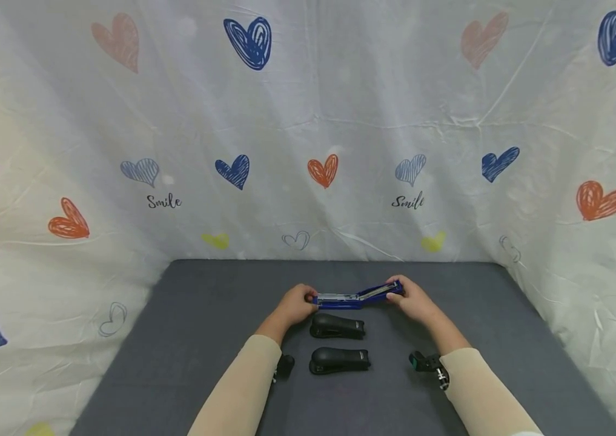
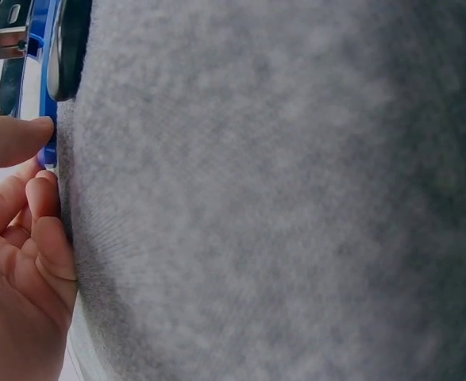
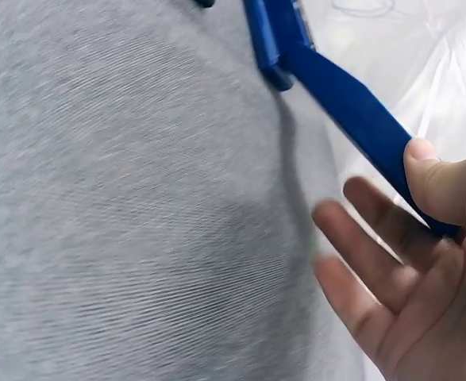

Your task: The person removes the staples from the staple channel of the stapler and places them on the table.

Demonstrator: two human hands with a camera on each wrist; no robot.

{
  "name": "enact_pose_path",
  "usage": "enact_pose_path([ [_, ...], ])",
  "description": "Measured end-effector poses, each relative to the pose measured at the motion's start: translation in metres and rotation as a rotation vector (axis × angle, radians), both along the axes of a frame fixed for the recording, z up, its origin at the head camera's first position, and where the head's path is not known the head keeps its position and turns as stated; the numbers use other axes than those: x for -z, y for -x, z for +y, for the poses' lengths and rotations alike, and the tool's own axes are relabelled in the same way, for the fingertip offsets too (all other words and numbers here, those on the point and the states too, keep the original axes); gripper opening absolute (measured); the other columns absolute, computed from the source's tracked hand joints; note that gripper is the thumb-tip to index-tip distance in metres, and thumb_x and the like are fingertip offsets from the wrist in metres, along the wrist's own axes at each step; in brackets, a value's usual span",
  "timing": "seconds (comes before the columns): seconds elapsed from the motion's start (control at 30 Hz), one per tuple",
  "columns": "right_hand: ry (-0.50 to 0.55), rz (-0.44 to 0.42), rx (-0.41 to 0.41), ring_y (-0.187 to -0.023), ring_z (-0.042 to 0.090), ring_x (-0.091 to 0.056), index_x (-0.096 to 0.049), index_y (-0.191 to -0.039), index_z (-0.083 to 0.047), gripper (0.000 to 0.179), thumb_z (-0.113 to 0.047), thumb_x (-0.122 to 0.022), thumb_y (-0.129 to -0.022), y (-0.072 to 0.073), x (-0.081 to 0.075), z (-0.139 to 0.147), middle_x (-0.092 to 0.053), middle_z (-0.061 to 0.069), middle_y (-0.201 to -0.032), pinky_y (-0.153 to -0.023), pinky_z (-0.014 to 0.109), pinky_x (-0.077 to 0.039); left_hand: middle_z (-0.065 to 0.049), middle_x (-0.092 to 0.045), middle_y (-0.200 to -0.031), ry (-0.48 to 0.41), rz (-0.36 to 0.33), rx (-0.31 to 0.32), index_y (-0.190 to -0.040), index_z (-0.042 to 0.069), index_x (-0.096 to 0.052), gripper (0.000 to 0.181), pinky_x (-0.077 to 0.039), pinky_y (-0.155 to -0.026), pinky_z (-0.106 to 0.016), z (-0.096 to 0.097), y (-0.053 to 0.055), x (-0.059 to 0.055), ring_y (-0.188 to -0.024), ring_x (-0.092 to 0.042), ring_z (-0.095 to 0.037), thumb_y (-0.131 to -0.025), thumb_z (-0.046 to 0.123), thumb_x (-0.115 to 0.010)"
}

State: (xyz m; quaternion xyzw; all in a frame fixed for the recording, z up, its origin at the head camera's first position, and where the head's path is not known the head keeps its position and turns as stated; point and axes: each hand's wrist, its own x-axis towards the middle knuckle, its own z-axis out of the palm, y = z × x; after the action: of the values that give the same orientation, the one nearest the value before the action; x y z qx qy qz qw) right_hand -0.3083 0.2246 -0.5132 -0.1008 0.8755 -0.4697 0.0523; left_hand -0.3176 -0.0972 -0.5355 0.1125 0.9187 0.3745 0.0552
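Observation:
A blue stapler [image 1: 338, 301] is spread wide at its hinge, with its metal inside facing up. Thumb and fingers of my left hand [image 1: 295, 304] pinch the left end of the base, which lies low over the table. In the left wrist view the thumb [image 2: 26, 139] presses on the blue edge. My right hand [image 1: 412, 298] grips the far end of the swung-back arm, raised at a slant to the right. The right wrist view has the thumb on that blue arm [image 3: 360, 111], the other fingers loosely spread below.
Two black staplers [image 1: 337, 326] [image 1: 339, 361] lie one in front of the other, nearer to me than the blue one. Dark grey cloth [image 1: 204, 363] covers the table. A white curtain with printed hearts [image 1: 362, 206] hangs behind and along both sides.

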Motion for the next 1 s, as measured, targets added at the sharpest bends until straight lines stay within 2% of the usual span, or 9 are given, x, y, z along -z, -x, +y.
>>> enact_pose_path([
  [0.1,-0.066,0.005,0.029,-0.103,0.036,-0.061,-0.051,-0.132,0.0,0.03,-0.008,-0.059,-0.104,-0.002,0.006,0.004,-0.058,0.028,-0.125,-0.085,0.049,-0.049,-0.007,-0.06,-0.102,-0.002,0.002,0.001,-0.116,0.001,-0.071,0.027,-0.049,-0.088,-0.045,0.0,0.001,0.0,-0.092,-0.055,-0.022,-0.09,0.007,-0.074],
  [0.2,-0.098,0.003,0.05,-0.116,0.043,-0.056,-0.049,-0.137,-0.002,0.035,-0.013,-0.059,-0.105,-0.004,0.012,0.005,-0.054,0.03,-0.135,-0.093,0.056,-0.044,-0.007,-0.061,-0.103,-0.008,0.001,-0.001,-0.117,0.001,-0.071,0.027,-0.048,-0.09,-0.045,-0.001,0.001,0.001,-0.093,-0.055,-0.022,-0.09,0.007,-0.074],
  [0.37,-0.088,-0.022,0.055,-0.134,0.053,-0.041,-0.044,-0.144,-0.001,0.042,-0.017,-0.055,-0.107,-0.008,0.014,0.003,-0.04,0.034,-0.15,-0.101,0.064,-0.038,-0.007,-0.06,-0.102,-0.017,0.002,0.002,-0.117,0.001,-0.071,0.027,-0.048,-0.09,-0.046,-0.002,-0.001,0.001,-0.093,-0.055,-0.023,-0.091,0.007,-0.074],
  [0.63,-0.056,-0.013,0.06,-0.132,0.051,-0.045,-0.038,-0.15,0.0,0.05,-0.016,-0.057,-0.106,-0.009,0.013,-0.001,-0.038,0.034,-0.152,-0.1,0.062,-0.041,-0.005,-0.058,-0.098,-0.015,0.013,0.0,-0.117,0.001,-0.071,0.026,-0.047,-0.086,-0.043,-0.001,0.0,0.005,-0.089,-0.053,-0.02,-0.092,0.007,-0.074],
  [0.83,-0.093,0.087,0.083,-0.139,0.05,-0.037,-0.041,-0.149,0.005,0.053,-0.019,-0.059,-0.106,-0.008,0.01,-0.005,-0.042,0.033,-0.148,-0.11,0.063,-0.031,-0.005,-0.058,-0.097,-0.017,0.011,-0.016,-0.117,0.002,-0.071,0.025,-0.047,-0.084,-0.042,-0.001,0.001,0.006,-0.088,-0.053,-0.02,-0.092,0.007,-0.074],
  [1.0,-0.121,0.174,0.119,-0.132,0.047,-0.045,-0.046,-0.147,0.005,0.051,-0.024,-0.057,-0.107,-0.008,0.0,-0.01,-0.051,0.029,-0.139,-0.107,0.062,-0.035,-0.005,-0.06,-0.098,-0.021,0.011,-0.024,-0.118,0.002,-0.071,0.026,-0.048,-0.085,-0.043,0.0,0.002,0.007,-0.089,-0.053,-0.02,-0.093,0.007,-0.073],
])
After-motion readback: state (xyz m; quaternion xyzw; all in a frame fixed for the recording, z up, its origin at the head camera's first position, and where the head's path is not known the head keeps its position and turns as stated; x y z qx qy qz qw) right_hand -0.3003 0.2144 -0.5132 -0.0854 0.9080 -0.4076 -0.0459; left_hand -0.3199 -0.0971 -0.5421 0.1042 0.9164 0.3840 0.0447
